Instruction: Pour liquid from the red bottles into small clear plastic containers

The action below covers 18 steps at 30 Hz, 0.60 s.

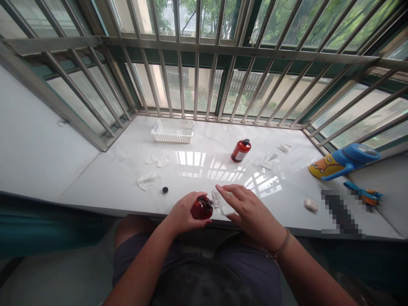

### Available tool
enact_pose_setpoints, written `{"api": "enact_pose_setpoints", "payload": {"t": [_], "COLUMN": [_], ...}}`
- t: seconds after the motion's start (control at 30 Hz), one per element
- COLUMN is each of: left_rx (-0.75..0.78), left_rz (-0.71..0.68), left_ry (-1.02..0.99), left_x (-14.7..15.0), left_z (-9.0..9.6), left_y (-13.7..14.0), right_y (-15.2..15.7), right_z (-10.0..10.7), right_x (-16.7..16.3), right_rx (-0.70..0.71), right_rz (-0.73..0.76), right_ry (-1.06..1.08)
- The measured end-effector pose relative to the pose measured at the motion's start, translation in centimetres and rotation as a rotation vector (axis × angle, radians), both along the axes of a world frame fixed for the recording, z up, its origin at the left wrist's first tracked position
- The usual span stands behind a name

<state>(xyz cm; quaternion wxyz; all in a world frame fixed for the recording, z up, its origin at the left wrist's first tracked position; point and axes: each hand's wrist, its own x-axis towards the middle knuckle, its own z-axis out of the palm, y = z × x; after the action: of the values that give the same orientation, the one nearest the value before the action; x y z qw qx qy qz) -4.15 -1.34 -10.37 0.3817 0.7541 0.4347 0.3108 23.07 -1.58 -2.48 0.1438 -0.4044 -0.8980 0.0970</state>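
Near the sill's front edge, my left hand is wrapped round a dark red bottle without a cap. Facing it, my right hand grips a small clear bottle from the side, partly hidden behind my fingers. The clear bottle lies tilted, its threaded neck pointing left at the red bottle's mouth; whether the two touch I cannot tell. A black screw cap rests on the sill to the left of my hands. Farther back stands a second red bottle with a black cap and a white label.
A white perforated basket stands at the back left. Crumpled clear wrappers lie on the white sill. To the right are a blue and yellow flask, a small white case and a blue strap with keys. Metal bars line the window.
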Motion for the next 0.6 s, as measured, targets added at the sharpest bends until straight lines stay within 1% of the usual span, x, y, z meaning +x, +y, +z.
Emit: {"api": "enact_pose_setpoints", "payload": {"t": [0.37, 0.6], "left_rx": [0.003, -0.011], "left_rz": [-0.010, 0.000], "left_ry": [0.002, -0.004], "left_x": [0.03, -0.03], "left_z": [-0.10, -0.04], "left_y": [0.12, 0.15], "right_y": [0.03, 0.24], "right_z": [0.35, 0.95], "right_x": [-0.21, -0.47], "right_rx": [0.013, 0.023], "right_rz": [0.000, 0.009], "right_ry": [-0.029, -0.069]}}
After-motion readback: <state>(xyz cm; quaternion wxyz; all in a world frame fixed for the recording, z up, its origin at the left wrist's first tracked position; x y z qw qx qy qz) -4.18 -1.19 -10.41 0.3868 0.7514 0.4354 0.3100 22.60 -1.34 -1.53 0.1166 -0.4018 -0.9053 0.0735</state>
